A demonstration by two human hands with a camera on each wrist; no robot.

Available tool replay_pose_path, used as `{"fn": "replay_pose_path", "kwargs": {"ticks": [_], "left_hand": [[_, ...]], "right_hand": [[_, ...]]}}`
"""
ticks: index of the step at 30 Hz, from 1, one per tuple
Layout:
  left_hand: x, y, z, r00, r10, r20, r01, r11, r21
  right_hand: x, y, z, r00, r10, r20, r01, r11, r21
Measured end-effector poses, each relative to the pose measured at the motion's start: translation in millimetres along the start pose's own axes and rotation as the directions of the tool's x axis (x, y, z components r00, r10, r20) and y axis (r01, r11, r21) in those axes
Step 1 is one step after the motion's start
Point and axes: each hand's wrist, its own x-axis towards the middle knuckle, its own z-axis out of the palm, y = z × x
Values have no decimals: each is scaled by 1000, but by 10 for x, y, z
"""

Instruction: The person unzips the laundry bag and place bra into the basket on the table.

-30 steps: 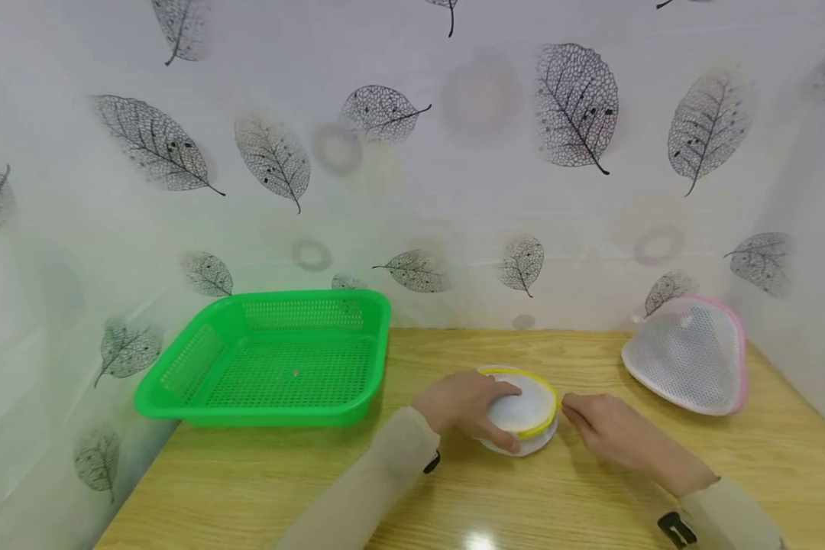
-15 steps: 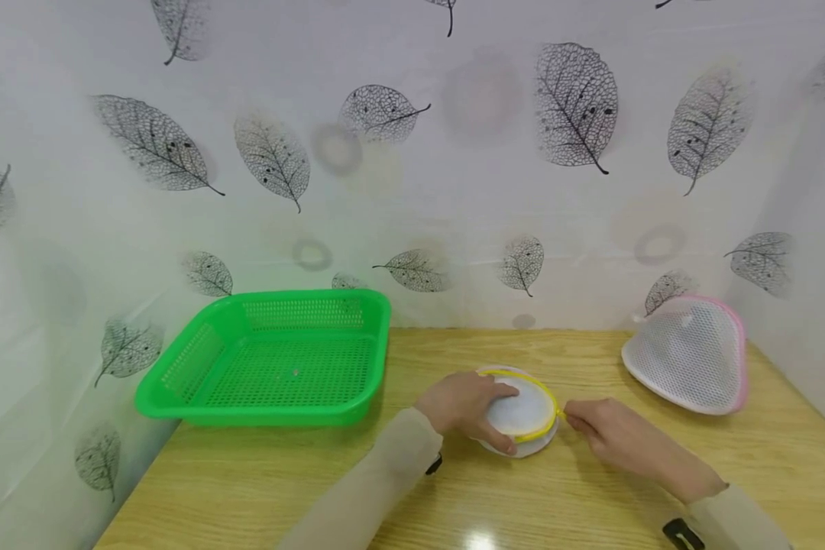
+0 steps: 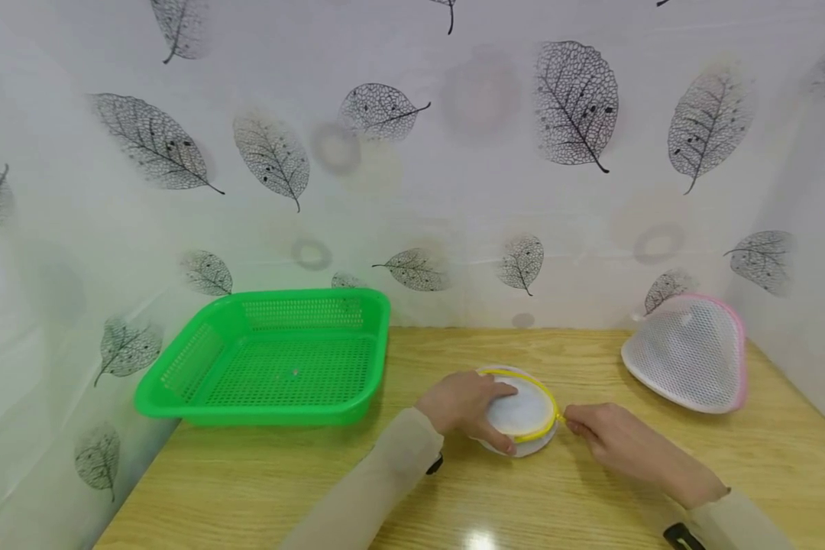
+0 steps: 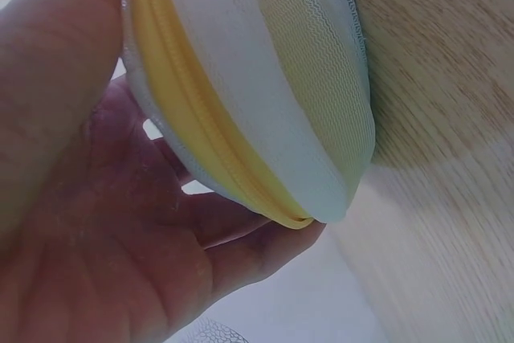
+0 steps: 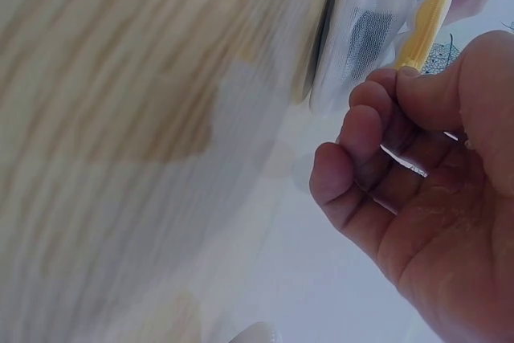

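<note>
A round white mesh laundry bag [image 3: 519,409] with a yellow zipper [image 4: 201,94] round its upper edge stands on the wooden table. My left hand [image 3: 464,405] grips it from the left, thumb on the near side and fingers spread over the top. In the left wrist view, white mesh panels [image 4: 313,62] show below the zipper. At the bag's right edge, my right hand [image 3: 615,443] pinches the end of the zipper between thumb and forefinger. The zipper pull itself is mostly hidden by the fingertips [image 5: 385,79] in the right wrist view.
A green perforated plastic basket [image 3: 364,416] stands at the table's left. Towards the back right lies another white mesh laundry bag [image 3: 687,355] with pink trim. A white curtain [image 3: 454,191] with leaf prints hangs behind the wooden table [image 3: 522,504].
My right hand has shifted slightly right and nearer, and a short yellow piece now shows between the bag and its fingertips. The left hand has barely moved.
</note>
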Motion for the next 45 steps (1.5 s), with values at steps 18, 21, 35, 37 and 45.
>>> {"fn": "replay_pose_path", "kwargs": {"ticks": [18,21,35,37,45], "left_hand": [[-7,3,-18,1000,-20,9,20,1000,4],[-14,2,-14,1000,-13,3,13,1000,4],[-18,11,-4,1000,-12,0,12,1000,2],[-23,17,-10,1000,-15,2,15,1000,5],[-27,30,-16,1000,-17,1,17,1000,9]], "right_hand": [[-20,-43,15,1000,-24,-4,25,1000,10],[-25,-52,20,999,-32,-11,33,999,7],[-50,-72,50,997,-74,-25,74,997,2],[-56,-69,55,996,-85,-32,85,996,0],[-69,-68,62,993,-106,-47,106,994,8]]}}
